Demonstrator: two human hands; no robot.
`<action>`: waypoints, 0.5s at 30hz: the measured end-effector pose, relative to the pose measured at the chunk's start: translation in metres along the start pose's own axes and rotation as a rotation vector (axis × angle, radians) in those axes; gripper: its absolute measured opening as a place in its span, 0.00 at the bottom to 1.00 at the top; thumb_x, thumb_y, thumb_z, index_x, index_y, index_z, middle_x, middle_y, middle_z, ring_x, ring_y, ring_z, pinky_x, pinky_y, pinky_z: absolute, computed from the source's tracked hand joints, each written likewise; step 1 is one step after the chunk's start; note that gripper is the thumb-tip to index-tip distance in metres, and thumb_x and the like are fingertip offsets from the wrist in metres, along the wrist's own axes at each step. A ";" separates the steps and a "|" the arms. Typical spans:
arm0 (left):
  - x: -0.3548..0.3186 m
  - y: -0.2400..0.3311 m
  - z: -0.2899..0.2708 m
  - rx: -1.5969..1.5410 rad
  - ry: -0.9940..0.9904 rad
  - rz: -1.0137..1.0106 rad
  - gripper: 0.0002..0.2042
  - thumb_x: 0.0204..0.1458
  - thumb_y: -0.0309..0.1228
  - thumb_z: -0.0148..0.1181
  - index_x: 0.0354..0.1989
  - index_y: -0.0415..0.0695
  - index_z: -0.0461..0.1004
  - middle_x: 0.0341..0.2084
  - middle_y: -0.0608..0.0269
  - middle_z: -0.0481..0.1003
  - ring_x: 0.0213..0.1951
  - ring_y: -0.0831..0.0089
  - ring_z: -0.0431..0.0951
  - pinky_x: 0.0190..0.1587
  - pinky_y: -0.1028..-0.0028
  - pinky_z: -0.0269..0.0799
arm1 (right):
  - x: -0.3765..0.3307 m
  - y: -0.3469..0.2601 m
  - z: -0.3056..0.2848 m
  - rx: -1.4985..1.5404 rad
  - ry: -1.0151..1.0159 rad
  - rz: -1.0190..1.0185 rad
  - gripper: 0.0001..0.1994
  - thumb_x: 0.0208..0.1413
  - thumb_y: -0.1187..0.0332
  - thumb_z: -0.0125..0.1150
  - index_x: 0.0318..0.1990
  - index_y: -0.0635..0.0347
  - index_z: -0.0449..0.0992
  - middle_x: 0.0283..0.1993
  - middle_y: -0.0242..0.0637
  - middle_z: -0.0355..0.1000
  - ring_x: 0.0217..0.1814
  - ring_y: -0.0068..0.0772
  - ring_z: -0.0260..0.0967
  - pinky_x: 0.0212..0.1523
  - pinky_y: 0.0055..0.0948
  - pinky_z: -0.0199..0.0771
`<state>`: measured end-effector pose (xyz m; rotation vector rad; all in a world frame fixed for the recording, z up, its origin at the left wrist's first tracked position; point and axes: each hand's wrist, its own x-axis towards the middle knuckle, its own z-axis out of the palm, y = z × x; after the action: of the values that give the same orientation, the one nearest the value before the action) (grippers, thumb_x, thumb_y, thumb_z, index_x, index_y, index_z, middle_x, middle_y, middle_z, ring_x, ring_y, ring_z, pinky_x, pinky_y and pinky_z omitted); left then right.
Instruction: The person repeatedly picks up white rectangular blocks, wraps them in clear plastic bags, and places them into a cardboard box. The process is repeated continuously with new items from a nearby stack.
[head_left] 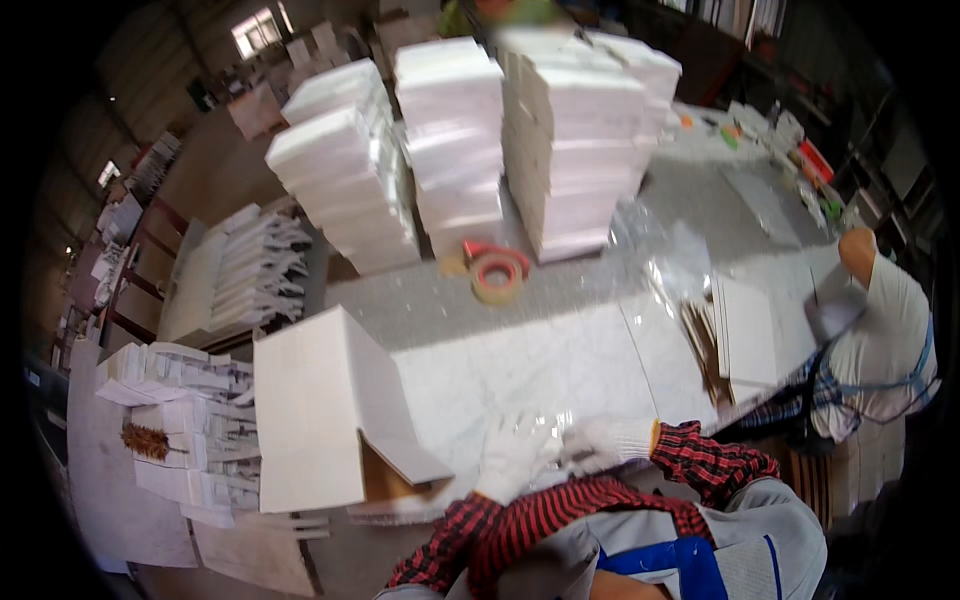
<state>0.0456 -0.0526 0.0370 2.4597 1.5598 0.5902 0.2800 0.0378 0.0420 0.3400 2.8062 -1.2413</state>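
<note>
My left hand (512, 462) and my right hand (608, 444), both in white knit gloves, are close together over the near edge of the white tabletop. Their fingers are bent toward each other. Shiny glints of what looks like clear plastic (563, 420) show between and just beyond them; its shape is blurred. To the left of my left hand stands an open white cardboard box (305, 415), with a flap folded out toward me and its brown inside showing. Farther off, a tape dispenser (497, 277) with a red part and a roll of tape lies on the table.
Tall stacks of white flat pieces (450, 150) rise at the table's far side. Crumpled clear plastic (665, 250) and upright white boards (742, 335) are to the right. Another person's arm (870, 340) is at the right edge. Bundled white cardboard (200, 440) lies left.
</note>
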 end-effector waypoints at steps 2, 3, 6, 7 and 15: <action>-0.006 -0.005 0.009 -0.031 0.017 0.024 0.31 0.50 0.55 0.66 0.59 0.50 0.76 0.52 0.59 0.73 0.54 0.59 0.72 0.57 0.58 0.66 | 0.014 -0.015 -0.059 0.200 -0.146 0.053 0.18 0.61 0.58 0.66 0.55 0.54 0.80 0.54 0.49 0.76 0.55 0.52 0.75 0.57 0.42 0.75; -0.012 -0.008 0.008 -0.019 0.026 0.034 0.32 0.50 0.56 0.66 0.60 0.50 0.75 0.52 0.59 0.73 0.54 0.59 0.72 0.56 0.59 0.66 | 0.034 -0.032 -0.102 0.006 0.072 -0.057 0.18 0.61 0.58 0.67 0.56 0.55 0.80 0.53 0.49 0.78 0.55 0.51 0.76 0.57 0.42 0.75; -0.034 -0.008 0.006 -0.058 0.012 -0.045 0.33 0.50 0.55 0.66 0.62 0.51 0.73 0.51 0.59 0.73 0.54 0.58 0.73 0.56 0.59 0.67 | 0.138 -0.098 -0.227 -0.185 0.480 -0.256 0.23 0.58 0.57 0.71 0.58 0.57 0.80 0.50 0.46 0.80 0.53 0.47 0.77 0.54 0.40 0.77; -0.036 -0.008 0.005 -0.082 0.016 -0.065 0.33 0.50 0.55 0.66 0.62 0.51 0.73 0.51 0.58 0.73 0.53 0.58 0.73 0.56 0.59 0.67 | 0.175 -0.117 -0.256 -0.148 0.622 -0.359 0.21 0.56 0.58 0.72 0.54 0.60 0.80 0.48 0.46 0.79 0.49 0.46 0.78 0.50 0.42 0.78; -0.019 -0.025 0.030 -0.057 0.132 0.081 0.20 0.51 0.35 0.58 0.54 0.48 0.75 0.47 0.58 0.74 0.49 0.61 0.77 0.48 0.59 0.74 | 0.407 -0.108 -0.422 -0.885 0.617 -0.004 0.36 0.59 0.37 0.60 0.69 0.47 0.68 0.63 0.57 0.72 0.65 0.62 0.71 0.64 0.55 0.71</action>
<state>0.0302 -0.0570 -0.0035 2.4968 1.4710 0.8151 -0.1238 0.3505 0.3489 0.7204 3.4566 0.2540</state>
